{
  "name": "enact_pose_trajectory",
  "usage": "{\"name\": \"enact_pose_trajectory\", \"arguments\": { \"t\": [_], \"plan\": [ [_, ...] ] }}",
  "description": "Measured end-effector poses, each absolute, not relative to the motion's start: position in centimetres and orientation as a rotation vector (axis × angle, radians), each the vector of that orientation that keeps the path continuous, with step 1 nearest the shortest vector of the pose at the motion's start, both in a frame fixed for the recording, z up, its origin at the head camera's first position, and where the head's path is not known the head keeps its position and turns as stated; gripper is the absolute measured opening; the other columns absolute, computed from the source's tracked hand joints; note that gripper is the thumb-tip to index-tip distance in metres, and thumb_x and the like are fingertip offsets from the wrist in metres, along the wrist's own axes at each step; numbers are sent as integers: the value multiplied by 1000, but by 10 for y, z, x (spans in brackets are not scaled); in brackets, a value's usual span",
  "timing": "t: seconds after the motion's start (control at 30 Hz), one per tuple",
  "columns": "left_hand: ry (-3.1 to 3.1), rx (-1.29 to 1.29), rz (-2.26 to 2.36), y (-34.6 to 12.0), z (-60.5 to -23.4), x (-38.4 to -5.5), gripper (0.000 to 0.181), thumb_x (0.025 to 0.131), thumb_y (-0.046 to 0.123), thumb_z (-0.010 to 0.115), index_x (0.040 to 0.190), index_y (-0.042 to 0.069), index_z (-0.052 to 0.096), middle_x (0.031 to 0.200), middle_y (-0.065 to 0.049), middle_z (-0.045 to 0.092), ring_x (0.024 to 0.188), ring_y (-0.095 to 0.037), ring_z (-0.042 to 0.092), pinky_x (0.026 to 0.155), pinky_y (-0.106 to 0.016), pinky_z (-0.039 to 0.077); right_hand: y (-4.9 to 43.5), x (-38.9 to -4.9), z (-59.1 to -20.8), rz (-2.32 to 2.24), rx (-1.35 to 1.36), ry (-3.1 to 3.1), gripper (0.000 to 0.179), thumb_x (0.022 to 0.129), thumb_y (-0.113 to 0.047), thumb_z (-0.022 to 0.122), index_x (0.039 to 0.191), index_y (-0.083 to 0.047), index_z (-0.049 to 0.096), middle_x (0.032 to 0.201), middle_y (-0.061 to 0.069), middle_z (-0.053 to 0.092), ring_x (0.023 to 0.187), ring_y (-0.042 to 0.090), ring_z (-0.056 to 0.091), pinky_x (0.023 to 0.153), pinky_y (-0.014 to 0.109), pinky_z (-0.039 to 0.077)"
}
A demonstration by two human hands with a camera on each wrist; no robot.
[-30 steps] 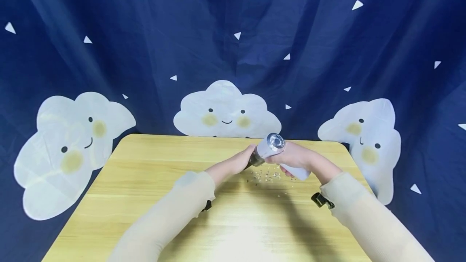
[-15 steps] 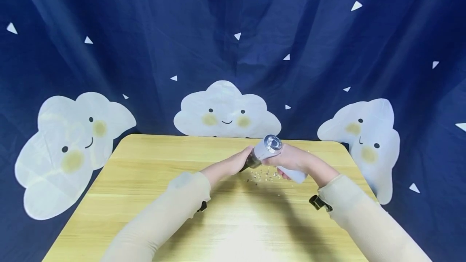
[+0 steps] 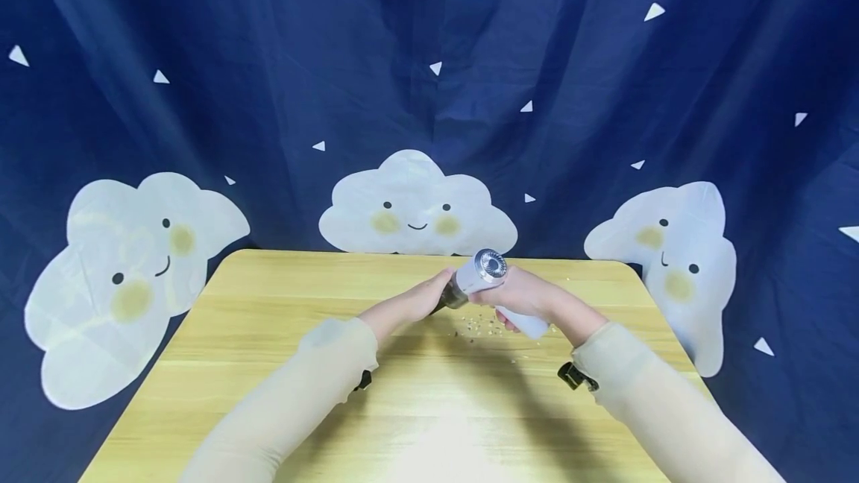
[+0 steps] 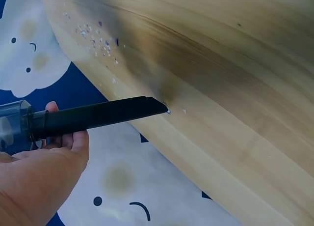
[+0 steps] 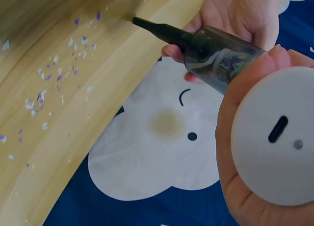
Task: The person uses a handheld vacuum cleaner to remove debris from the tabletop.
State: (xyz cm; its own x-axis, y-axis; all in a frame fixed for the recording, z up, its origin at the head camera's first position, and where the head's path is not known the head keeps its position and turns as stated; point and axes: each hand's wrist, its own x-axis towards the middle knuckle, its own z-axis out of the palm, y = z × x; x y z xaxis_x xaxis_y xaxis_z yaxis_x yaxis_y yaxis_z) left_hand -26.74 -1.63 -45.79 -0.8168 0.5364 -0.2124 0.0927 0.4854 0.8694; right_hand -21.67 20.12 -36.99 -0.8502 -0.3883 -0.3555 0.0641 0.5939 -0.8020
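Both hands hold a white handheld vacuum cleaner [image 3: 472, 276] over the far part of the table. My right hand [image 3: 530, 295] grips its white handle; the round handle end faces the right wrist view. My left hand [image 4: 46, 174] holds the front, its fingers around the base of the black crevice nozzle [image 4: 100, 115]. Inside the clear dust cup [image 5: 211, 61], colored bits show. The nozzle tip lies close to the wood, with a tiny pale flake right at it. Purple and white paper scraps [image 5: 59, 78] lie scattered to the right of the nozzle in the head view.
The wooden table [image 3: 268, 364] has rounded far corners. Behind it hangs a dark blue curtain [image 3: 376, 58] with white triangles and smiling clouds [image 3: 416, 203]. A few stray flakes lie apart from the main scatter. Black wrist devices [image 3: 577, 376] sit under the sleeves.
Both hands and the vacuum cleaner have shifted steadily left across the table in the head view, the nozzle moving away from the main scatter. The grip of both hands stays the same.
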Motion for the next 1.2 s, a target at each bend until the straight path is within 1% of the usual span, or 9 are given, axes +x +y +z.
{"name": "enact_pose_trajectory", "arguments": {
  "t": [0.07, 0.2, 0.33, 0.43, 0.57, 0.67, 0.9, 1.1, 1.2],
  "plan": [
    [2282, 540, 1294, -19, -458, -269, 70, 101, 65, 1, 129, 25, 51, 143, -9, 51, 138, -33, 42, 115, -59, 25, 197, -217, -371, -1206, -248, 2322, 42, 91, -28, 72, 122, -3, 59, 61, 11, 56, 46, 20, 53, 43, 29, 46],
    [2290, 560, 1288, -25, -457, -269, 69, 102, 62, 1, 128, 22, 51, 141, -9, 53, 137, -32, 43, 115, -58, 25, 192, -217, -374, -1239, -241, 2296, 43, 92, -27, 72, 124, -3, 58, 60, 11, 55, 46, 20, 53, 43, 29, 46],
    [2300, 515, 1268, -33, -457, -266, 78, 100, 67, 1, 140, 22, 51, 148, -10, 48, 140, -33, 39, 117, -58, 23, 187, -216, -376, -1260, -248, 2266, 45, 91, -28, 72, 125, -4, 57, 60, 12, 55, 46, 20, 53, 42, 29, 45],
    [2295, 503, 1261, -38, -457, -265, 79, 99, 69, 2, 146, 24, 48, 151, -10, 45, 143, -33, 36, 118, -58, 21, 183, -216, -377, -1255, -256, 2267, 42, 90, -29, 73, 121, -4, 59, 60, 13, 56, 45, 21, 53, 42, 29, 46],
    [2289, 497, 1260, -44, -457, -263, 80, 98, 71, 2, 147, 27, 48, 152, -10, 44, 143, -32, 35, 118, -58, 20, 179, -215, -377, -1247, -239, 2265, 39, 89, -31, 74, 115, -4, 60, 60, 12, 56, 45, 20, 53, 43, 29, 47],
    [2288, 496, 1264, -45, -457, -262, 81, 98, 71, 1, 147, 28, 47, 152, -10, 44, 143, -33, 35, 118, -58, 20, 178, -215, -377, -1246, -228, 2265, 39, 89, -31, 74, 113, -4, 60, 60, 12, 56, 45, 20, 53, 43, 28, 46],
    [2281, 507, 1287, -41, -459, -258, 81, 99, 69, 1, 148, 24, 46, 153, -11, 43, 144, -33, 35, 118, -56, 20, 184, -214, -375, -1214, -267, 2267, 42, 90, -30, 73, 120, -4, 59, 60, 11, 56, 46, 19, 53, 43, 28, 46],
    [2231, 513, 1313, -29, -460, -256, 83, 98, 71, 1, 149, 22, 45, 155, -11, 40, 145, -32, 32, 119, -56, 18, 195, -213, -366, -1150, -311, 2279, 42, 92, -29, 71, 125, -7, 58, 63, 11, 56, 48, 19, 54, 44, 27, 47],
    [2210, 524, 1332, -24, -461, -255, 81, 100, 68, 1, 148, 20, 46, 153, -11, 42, 145, -32, 32, 119, -55, 17, 199, -213, -362, -1132, -321, 2266, 40, 93, -28, 69, 126, -7, 57, 63, 12, 56, 47, 20, 53, 44, 28, 47]
  ]
}}
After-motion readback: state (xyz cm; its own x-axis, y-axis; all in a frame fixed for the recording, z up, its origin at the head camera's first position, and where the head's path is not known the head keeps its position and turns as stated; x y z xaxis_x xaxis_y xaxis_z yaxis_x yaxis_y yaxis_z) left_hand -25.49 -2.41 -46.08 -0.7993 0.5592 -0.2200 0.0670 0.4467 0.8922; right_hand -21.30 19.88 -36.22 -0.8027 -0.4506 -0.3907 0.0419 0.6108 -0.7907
